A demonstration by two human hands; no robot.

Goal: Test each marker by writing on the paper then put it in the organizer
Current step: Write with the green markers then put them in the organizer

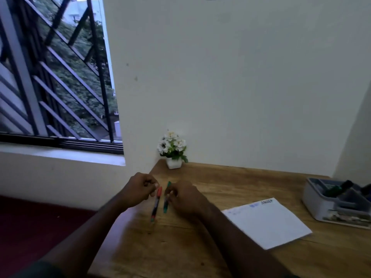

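Head cam: left hand [138, 189] grips red marker [156, 203], right hand [184, 197] grips green marker [166, 197]; w/ both fingers busy, uncapping could drop one off desk [180, 247].

1. The room is dim and evenly lit, with a cool grey-blue cast; daylight enters through the window [58, 73] at upper left.
2. The wall [230, 77] shades from pale near the window to darker at the right corner.
3. Shadows on the desk [251, 183] are soft and faint, with a weak sheen near its left edge.
4. Both hands [140, 189] [186, 197] and the two markers [156, 203] [166, 197] are smeared by motion blur.
5. Wide-angle distortion tilts and bows the window bars [66, 109]; the whole frame is soft, and printing on the paper [269, 221] is unreadable.
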